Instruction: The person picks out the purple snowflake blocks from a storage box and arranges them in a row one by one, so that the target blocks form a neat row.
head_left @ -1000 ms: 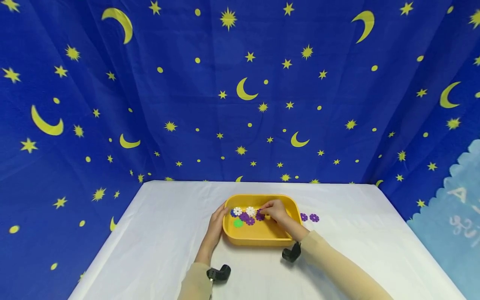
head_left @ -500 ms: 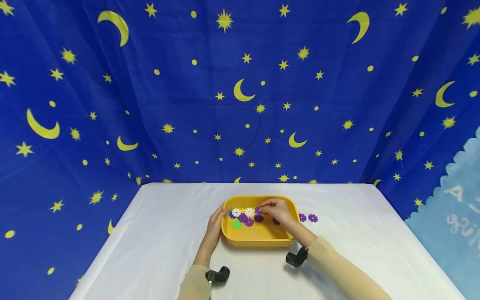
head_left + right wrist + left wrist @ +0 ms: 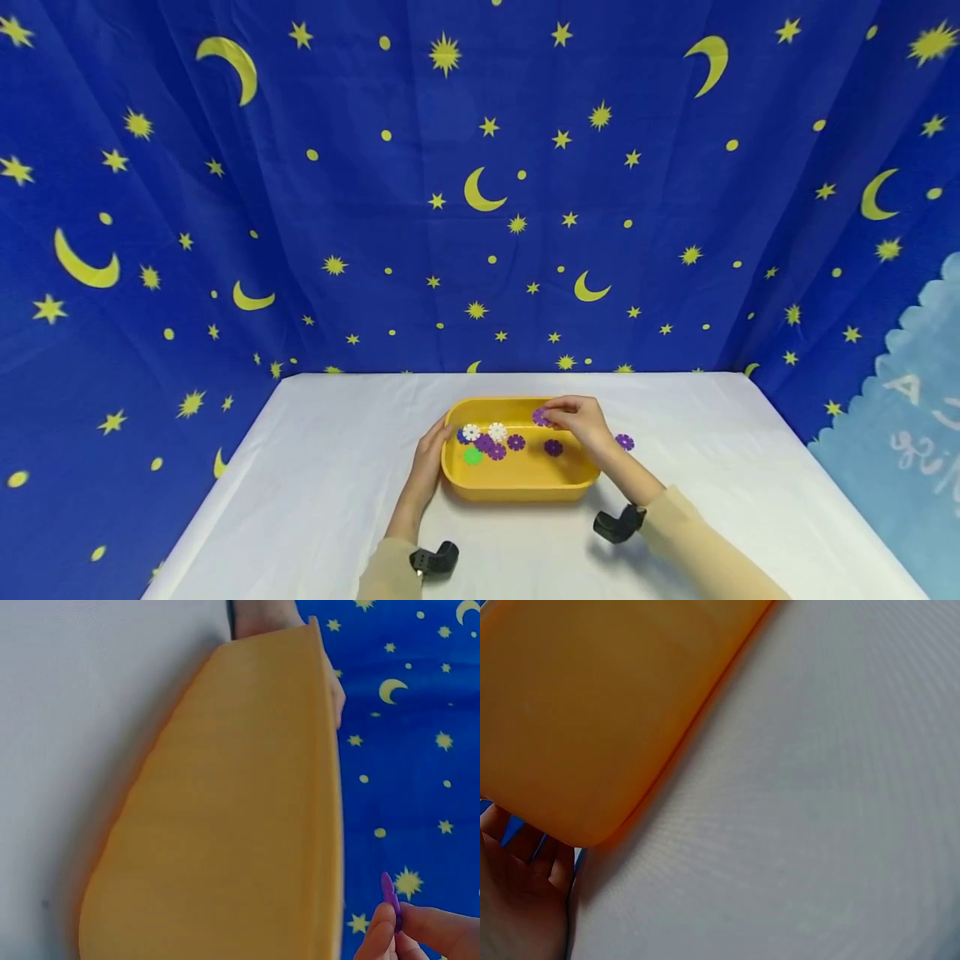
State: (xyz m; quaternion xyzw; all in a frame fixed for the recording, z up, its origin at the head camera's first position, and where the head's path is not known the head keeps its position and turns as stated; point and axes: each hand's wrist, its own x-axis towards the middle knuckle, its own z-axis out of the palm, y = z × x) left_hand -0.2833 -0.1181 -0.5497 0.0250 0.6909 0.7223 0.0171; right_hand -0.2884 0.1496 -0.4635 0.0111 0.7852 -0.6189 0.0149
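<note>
A yellow plastic tub (image 3: 517,492) stands on the white table. Several flower-shaped notched plastic discs lie inside: white discs (image 3: 497,432), a green disc (image 3: 472,456), a partly covered blue one, and purple discs (image 3: 553,447). My left hand (image 3: 426,458) rests against the tub's left end, its fingers along the outer wall; in the left wrist view, the tub hides the fingertips. Over the tub's right half, my right hand (image 3: 581,421) pinches a purple snowflake disc (image 3: 540,417) between thumb and fingers. The right wrist view shows that disc (image 3: 391,900) edge-on, raised past the rim.
One purple disc (image 3: 625,442) lies on the table (image 3: 697,492) to the right of the tub, beyond my right forearm. A blue cloth (image 3: 420,208) with yellow moons and stars hangs behind and at the sides. Black wrist cameras (image 3: 619,523) are strapped to both arms.
My right hand has lifted the purple disc from the pile and carried it right. Its forearm now covers one of the two discs on the table. The left hand stays at the tub.
</note>
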